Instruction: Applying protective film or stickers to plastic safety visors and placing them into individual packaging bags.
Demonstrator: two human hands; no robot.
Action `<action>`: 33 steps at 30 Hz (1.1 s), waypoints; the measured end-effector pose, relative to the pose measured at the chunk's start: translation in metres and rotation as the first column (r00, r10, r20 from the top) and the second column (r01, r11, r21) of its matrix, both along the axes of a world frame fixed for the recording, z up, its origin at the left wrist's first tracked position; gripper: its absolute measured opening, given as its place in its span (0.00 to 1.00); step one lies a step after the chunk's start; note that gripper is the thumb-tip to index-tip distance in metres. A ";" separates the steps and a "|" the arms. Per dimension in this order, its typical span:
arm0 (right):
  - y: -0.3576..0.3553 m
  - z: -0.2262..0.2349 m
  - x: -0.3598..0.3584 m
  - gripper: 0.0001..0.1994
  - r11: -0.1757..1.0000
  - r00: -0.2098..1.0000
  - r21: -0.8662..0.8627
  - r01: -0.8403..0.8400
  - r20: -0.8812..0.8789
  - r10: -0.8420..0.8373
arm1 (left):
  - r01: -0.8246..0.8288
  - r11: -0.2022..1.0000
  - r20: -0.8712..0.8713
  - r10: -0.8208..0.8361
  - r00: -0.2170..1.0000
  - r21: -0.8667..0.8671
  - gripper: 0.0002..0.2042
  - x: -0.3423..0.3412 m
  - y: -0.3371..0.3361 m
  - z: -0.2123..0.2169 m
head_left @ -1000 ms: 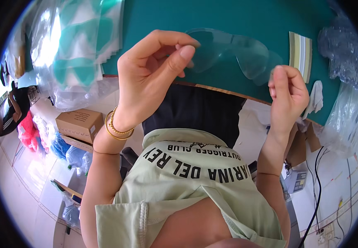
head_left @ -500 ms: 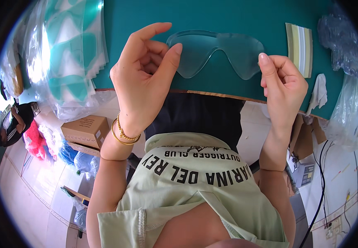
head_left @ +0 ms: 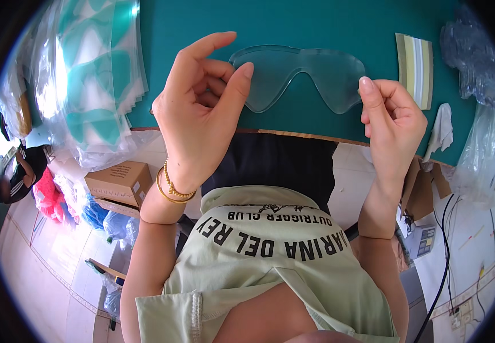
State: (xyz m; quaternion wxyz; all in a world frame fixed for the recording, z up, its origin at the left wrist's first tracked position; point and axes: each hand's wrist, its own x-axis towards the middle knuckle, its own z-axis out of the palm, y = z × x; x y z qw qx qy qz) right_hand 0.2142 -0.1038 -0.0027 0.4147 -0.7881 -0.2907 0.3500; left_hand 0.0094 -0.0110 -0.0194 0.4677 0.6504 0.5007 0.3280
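Two hands are up over the green table [head_left: 201, 34], and between them I hold a clear goggle-shaped lens [head_left: 301, 71]. My left hand [head_left: 201, 114] pinches its left end, thumb tip pressed on the edge with the index finger stretched above it and the other fingers curled in. My right hand [head_left: 393, 123] closes thumb and fingers on the lens's right end. The lens hangs level just above the near part of the table, both lobes pointing toward me. Beside my left hand lies a stack of clear plastic bags [head_left: 93, 80] with teal shapes inside. Near my right hand sit a striped card [head_left: 414, 66] and a white cloth [head_left: 442, 128]. Lower left, a cardboard box [head_left: 118, 182] stands on the floor.
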 end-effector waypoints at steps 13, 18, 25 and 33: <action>0.001 -0.001 0.002 0.10 1.000 1.000 -0.013 0.000 -0.010 0.000 | -0.007 1.000 0.016 0.007 1.000 0.012 0.17 0.002 0.001 -0.002; 0.002 0.001 0.001 0.10 1.000 1.000 -0.021 -0.012 0.001 0.012 | 0.006 1.000 -0.023 -0.005 1.000 0.017 0.18 0.001 0.000 0.000; -0.003 0.004 0.053 0.17 1.000 0.611 0.008 0.030 0.791 -0.024 | 0.021 1.000 -0.044 -0.021 0.999 0.000 0.18 0.004 0.000 0.002; -0.001 0.036 0.043 0.23 0.997 0.972 -0.056 0.059 0.232 -0.044 | 0.000 1.000 -0.029 0.001 1.000 0.018 0.17 0.001 0.000 -0.002</action>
